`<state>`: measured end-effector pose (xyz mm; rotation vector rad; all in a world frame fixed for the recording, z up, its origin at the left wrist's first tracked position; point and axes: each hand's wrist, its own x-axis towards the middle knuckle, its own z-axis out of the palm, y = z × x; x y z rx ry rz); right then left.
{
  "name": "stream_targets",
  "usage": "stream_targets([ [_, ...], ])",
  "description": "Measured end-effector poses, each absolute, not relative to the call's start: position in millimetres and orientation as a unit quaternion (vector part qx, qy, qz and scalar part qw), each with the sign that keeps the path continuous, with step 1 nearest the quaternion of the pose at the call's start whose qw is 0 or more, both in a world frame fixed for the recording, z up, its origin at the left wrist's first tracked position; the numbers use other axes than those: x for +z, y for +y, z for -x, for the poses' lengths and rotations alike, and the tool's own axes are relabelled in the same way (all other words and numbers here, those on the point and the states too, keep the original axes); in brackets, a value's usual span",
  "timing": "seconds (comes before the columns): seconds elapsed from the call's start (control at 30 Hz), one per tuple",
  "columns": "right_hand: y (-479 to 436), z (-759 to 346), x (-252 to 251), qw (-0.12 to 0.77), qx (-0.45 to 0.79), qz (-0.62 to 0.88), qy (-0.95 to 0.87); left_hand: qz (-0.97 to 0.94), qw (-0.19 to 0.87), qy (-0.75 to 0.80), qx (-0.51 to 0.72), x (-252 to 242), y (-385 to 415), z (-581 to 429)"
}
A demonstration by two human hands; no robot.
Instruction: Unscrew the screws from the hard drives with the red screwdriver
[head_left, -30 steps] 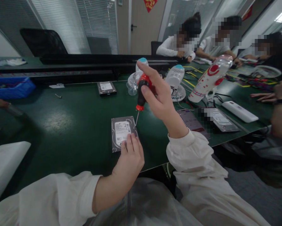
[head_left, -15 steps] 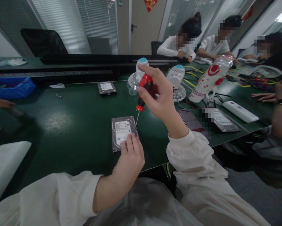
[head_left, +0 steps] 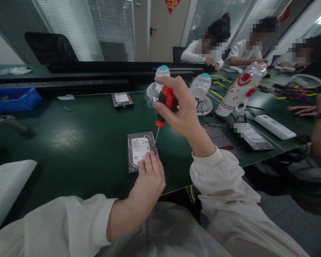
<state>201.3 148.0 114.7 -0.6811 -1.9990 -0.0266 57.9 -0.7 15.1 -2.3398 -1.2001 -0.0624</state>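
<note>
My left hand [head_left: 149,175] lies with its fingers flat on the lower right of a hard drive [head_left: 139,148], pressing it to the table. The drive rests label side up. In my right hand [head_left: 180,110] is a screwdriver [head_left: 161,123] with a red and black handle, gripped between thumb and fingers. Its metal shaft slants down to the drive's right edge, where the tip meets the screw area. The screw itself is too small to make out.
A second hard drive [head_left: 122,99] lies farther back. Small white fans [head_left: 200,87], a tall white and red bottle [head_left: 239,89], a phone [head_left: 221,139] and another drive [head_left: 253,135] stand or lie rightward. Leftward are a blue bin [head_left: 13,100], a metal cylinder [head_left: 13,123] and a white case [head_left: 11,192].
The screwdriver handle has turned in my right hand, its tip staying at the drive's edge. At the left, another person's hand has drawn back from the metal cylinder.
</note>
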Motion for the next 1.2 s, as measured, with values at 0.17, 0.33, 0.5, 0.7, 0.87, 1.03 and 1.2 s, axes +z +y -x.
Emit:
stream_targets([
  [0.17,143,-202,118,0.487,0.026,0.253,-0.835,0.860,0.245,-0.446,-0.027,14,0,-58],
  [0.33,149,-202,116,0.482,-0.004,0.270,-0.833,0.864,0.205,-0.458,-0.039,11,0,-58],
  [0.5,145,-202,119,0.469,0.011,0.262,-0.844,0.862,0.205,-0.461,-0.043,10,-1,-58],
  [0.7,143,-204,121,0.472,0.060,0.240,-0.846,0.861,0.223,-0.455,-0.045,10,0,-59],
  [0.87,152,-203,117,0.475,0.006,0.248,-0.844,0.859,0.230,-0.456,-0.045,10,-1,-59],
  [1.03,148,-206,118,0.465,0.063,0.248,-0.848,0.855,0.268,-0.443,-0.040,11,0,-59],
  [1.2,149,-207,119,0.473,0.024,0.270,-0.838,0.857,0.264,-0.441,-0.029,15,2,-59],
])
